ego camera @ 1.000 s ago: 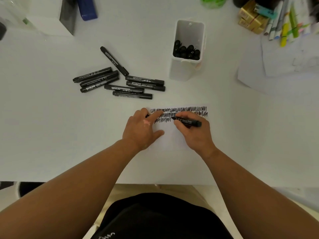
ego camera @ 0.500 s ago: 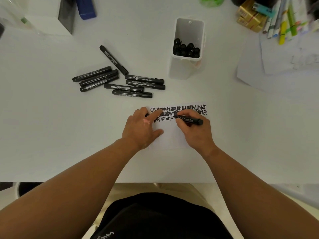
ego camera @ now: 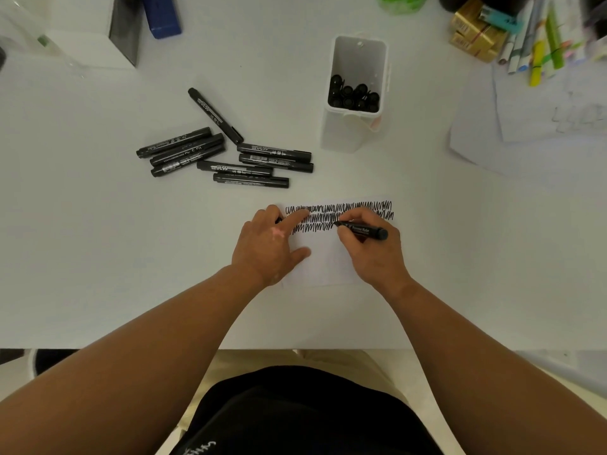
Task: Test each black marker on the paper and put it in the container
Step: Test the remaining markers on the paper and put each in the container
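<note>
Right hand [ego camera: 371,254] grips an uncapped black marker [ego camera: 363,230], its tip on the paper [ego camera: 325,264]. The left hand [ego camera: 269,244] pins that sheet with forefinger and thumb spread; whether its curled fingers hold a cap I cannot tell. Several tested markers [ego camera: 353,96] stand in the white container [ego camera: 356,133]. Eight loose markers [ego camera: 230,159] lie on the desk [ego camera: 98,257], so roughly half the task remains. Since a second ago the third scribble row has crept slightly rightward.

Eight loose markers [ego camera: 251,180], one container [ego camera: 341,133]
</note>
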